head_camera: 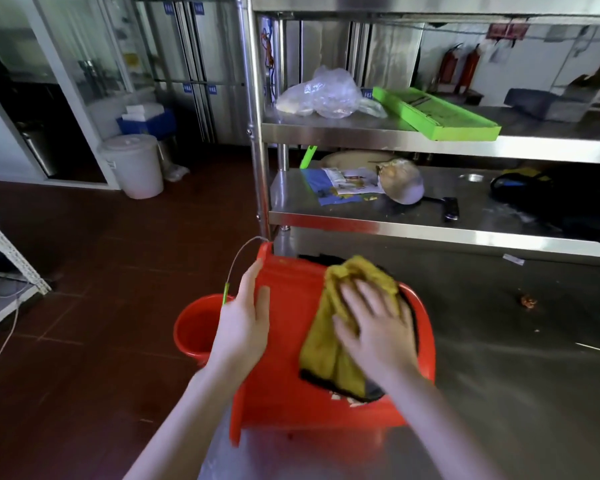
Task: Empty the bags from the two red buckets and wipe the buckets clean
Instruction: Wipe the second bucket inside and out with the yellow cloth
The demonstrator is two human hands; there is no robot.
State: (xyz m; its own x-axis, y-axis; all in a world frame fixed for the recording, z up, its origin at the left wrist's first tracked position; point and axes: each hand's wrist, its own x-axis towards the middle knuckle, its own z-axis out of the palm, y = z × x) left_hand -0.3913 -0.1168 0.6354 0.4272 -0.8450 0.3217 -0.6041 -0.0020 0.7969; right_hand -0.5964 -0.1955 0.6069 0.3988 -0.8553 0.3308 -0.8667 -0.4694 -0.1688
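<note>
A red bucket (284, 382) lies tipped on its side on the steel table (499, 358), its bottom facing up toward me. My left hand (246, 323) rests flat against the bucket's left side, fingers apart. My right hand (374, 327) presses a yellow cloth (329, 341) onto the bucket's bottom, fingers spread over the cloth. The bucket's wire handle with a green grip (238, 268) sticks out to the left. A second red bucket (196, 327) stands upright on the floor to the left of the table, partly hidden behind my left arm; it looks empty.
A steel shelf rack (430, 147) rises behind the table, holding a clear plastic bag (323, 95), a green tray (437, 114), papers and a cap. A white lidded bucket (136, 164) stands on the red tile floor at the back left. A small scrap (529, 301) lies on the table.
</note>
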